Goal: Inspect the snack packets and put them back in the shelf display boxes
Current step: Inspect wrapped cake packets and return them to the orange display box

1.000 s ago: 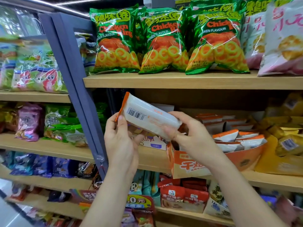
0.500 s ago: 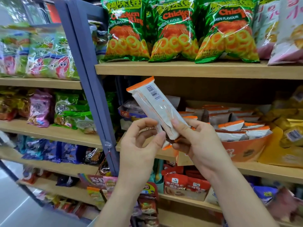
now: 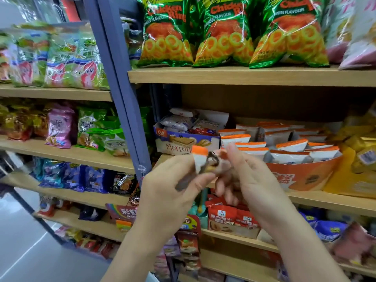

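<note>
A white snack packet with orange ends is between my two hands, blurred and turned end-on toward me. My left hand pinches it between thumb and fingers from the left. My right hand holds its other side with curled fingers. Just behind my hands, on the middle shelf, stands the orange display box filled with several matching white-and-orange packets.
A purple-and-white Morroni biscuit box sits left of the orange box. A yellow box stands to its right. Green Chicken Ring bags fill the shelf above. A blue upright post divides the shelving. Red packets lie on the shelf below.
The packet has swung down from standing upright with its barcode toward me to a low, end-on position. Both hands stayed on it, and the view moved closer to the shelf.
</note>
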